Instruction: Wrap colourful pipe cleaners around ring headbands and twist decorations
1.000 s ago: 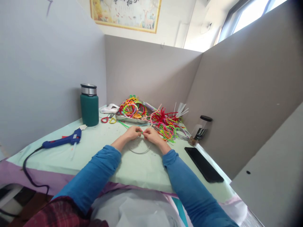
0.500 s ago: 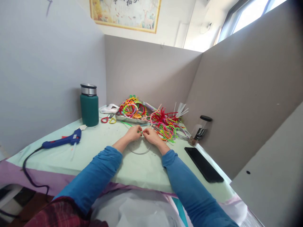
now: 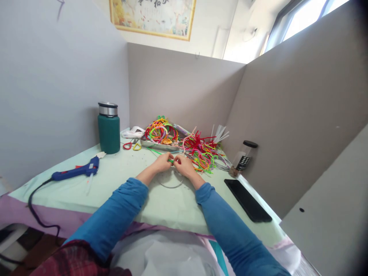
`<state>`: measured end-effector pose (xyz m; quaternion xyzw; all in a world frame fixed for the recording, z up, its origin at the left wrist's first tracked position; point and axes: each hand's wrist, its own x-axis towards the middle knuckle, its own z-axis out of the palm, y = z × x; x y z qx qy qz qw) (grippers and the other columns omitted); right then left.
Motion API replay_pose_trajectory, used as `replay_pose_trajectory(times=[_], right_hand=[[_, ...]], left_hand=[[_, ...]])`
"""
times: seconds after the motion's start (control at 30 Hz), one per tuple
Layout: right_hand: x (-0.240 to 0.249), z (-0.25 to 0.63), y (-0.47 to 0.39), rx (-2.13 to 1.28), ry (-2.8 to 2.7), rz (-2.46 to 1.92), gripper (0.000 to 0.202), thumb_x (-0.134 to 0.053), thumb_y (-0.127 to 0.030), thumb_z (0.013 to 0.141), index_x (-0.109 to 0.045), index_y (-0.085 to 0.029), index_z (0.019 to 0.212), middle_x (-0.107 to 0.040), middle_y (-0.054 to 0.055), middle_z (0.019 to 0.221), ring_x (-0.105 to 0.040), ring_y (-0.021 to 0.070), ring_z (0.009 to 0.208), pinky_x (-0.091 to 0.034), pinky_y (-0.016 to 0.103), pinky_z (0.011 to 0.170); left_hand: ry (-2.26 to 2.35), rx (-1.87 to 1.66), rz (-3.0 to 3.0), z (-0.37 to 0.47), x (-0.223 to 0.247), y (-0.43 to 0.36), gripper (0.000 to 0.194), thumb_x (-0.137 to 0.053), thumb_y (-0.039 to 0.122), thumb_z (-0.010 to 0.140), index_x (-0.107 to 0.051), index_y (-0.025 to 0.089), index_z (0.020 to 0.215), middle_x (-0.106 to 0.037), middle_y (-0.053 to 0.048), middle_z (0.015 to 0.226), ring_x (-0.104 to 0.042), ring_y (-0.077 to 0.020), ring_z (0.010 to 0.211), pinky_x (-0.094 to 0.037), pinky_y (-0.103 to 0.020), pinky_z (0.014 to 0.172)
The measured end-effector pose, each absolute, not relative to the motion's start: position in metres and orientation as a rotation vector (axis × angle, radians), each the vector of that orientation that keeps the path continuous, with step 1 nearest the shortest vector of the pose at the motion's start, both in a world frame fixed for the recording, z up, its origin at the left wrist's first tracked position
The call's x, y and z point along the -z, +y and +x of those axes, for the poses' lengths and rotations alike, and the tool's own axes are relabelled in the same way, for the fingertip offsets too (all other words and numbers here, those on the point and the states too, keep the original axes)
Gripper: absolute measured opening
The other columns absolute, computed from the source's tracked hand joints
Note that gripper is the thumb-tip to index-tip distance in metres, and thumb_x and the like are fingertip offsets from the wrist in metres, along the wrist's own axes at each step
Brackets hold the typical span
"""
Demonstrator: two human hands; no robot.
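My left hand (image 3: 163, 161) and my right hand (image 3: 183, 165) meet over the middle of the table, fingertips almost touching. Both are closed in a pinch on a green pipe cleaner (image 3: 171, 161), of which a short bit shows between the fingers. A green strand (image 3: 154, 151) sticks out past the far side of my left hand. Below the hands hangs or lies a thin grey hoop (image 3: 170, 187); its upper part is hidden by my hands, so I cannot tell if it is held.
Behind the hands are a metal tray (image 3: 158, 146) of colourful hoops and a heap of pipe cleaners (image 3: 201, 151). At left stand a green flask (image 3: 109, 132) and a blue glue gun (image 3: 76, 171); at right, a black phone (image 3: 247, 200) and a clear jar (image 3: 243, 158).
My fingers have shifted slightly at the pinch, and more of the green pipe cleaner shows between them. The arms and everything else stay in place.
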<state>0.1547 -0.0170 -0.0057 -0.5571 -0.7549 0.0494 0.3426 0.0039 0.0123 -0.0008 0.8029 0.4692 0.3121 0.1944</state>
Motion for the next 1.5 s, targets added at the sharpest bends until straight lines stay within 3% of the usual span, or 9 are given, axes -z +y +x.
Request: replay_pose_trajectory(times=[0.1,0.2,0.4,0.67,0.9,1.13,1.5], right_hand=[[0.005,0.153,-0.017,-0.125,-1.951,-1.463,0.013,-0.052,-0.022,0.076,-0.065,-0.020,0.081,-0.064,0.002,0.073,-0.053,0.0156,0.069,-0.032,0.024,0.062],[0.005,0.153,-0.016,-0.143,-1.933,-1.452,0.013,-0.052,-0.022,0.075,-0.064,-0.019,0.078,-0.063,0.001,0.071,-0.052,0.0147,0.067,-0.033,0.024,0.062],[0.006,0.155,-0.015,-0.236,-1.898,-1.389,0.012,-0.051,-0.021,0.074,-0.062,-0.018,0.074,-0.060,0.000,0.067,-0.050,0.0129,0.064,-0.033,0.023,0.060],[0.009,0.157,-0.012,-0.369,-1.879,-1.328,0.010,-0.051,-0.020,0.072,-0.060,-0.017,0.070,-0.057,-0.002,0.064,-0.049,0.0124,0.063,-0.032,0.022,0.057],[0.009,0.158,-0.010,-0.407,-1.885,-1.325,0.010,-0.051,-0.019,0.072,-0.060,-0.017,0.070,-0.058,-0.001,0.066,-0.050,0.0125,0.063,-0.034,0.022,0.058],[0.011,0.159,-0.009,-0.376,-1.908,-1.316,0.010,-0.050,-0.019,0.072,-0.060,-0.017,0.069,-0.056,-0.001,0.063,-0.049,0.0126,0.062,-0.032,0.022,0.057],[0.012,0.163,-0.004,-0.420,-1.910,-1.268,0.010,-0.051,-0.022,0.072,-0.059,-0.016,0.068,-0.056,-0.002,0.063,-0.049,0.0119,0.061,-0.034,0.022,0.057]], left_hand=[[1.346,-0.819,2.098,0.005,-0.006,0.007,0.033,-0.048,0.009,0.072,-0.057,0.014,0.104,-0.069,-0.003,0.075,-0.060,-0.0132,0.056,-0.046,-0.023,0.058],[1.326,-0.799,1.994,0.005,-0.011,0.003,0.028,-0.045,0.010,0.073,-0.057,0.015,0.098,-0.066,0.000,0.066,-0.057,-0.0114,0.048,-0.045,-0.021,0.052],[1.275,-0.865,1.971,0.003,-0.006,0.008,0.012,-0.050,0.021,0.076,-0.058,0.016,0.083,-0.067,-0.001,0.067,-0.060,-0.0118,0.049,-0.047,-0.021,0.051],[1.207,-0.852,1.963,0.000,-0.001,0.016,0.016,-0.054,0.014,0.070,-0.064,0.012,0.083,-0.061,0.000,0.051,-0.058,-0.0130,0.047,-0.046,-0.023,0.052],[1.295,-0.840,2.077,0.000,-0.004,0.011,0.017,-0.055,0.015,0.070,-0.065,0.014,0.083,-0.066,0.000,0.062,-0.053,-0.0094,0.044,-0.040,-0.020,0.048],[1.338,-0.925,2.263,0.001,-0.002,0.013,0.013,-0.057,0.019,0.071,-0.067,0.016,0.079,-0.068,0.000,0.068,-0.058,-0.0127,0.065,-0.041,-0.022,0.061],[1.252,-0.878,2.055,0.003,-0.005,0.011,0.017,-0.054,0.015,0.070,-0.065,0.014,0.084,-0.067,-0.001,0.067,-0.055,-0.0106,0.055,-0.040,-0.020,0.052]])
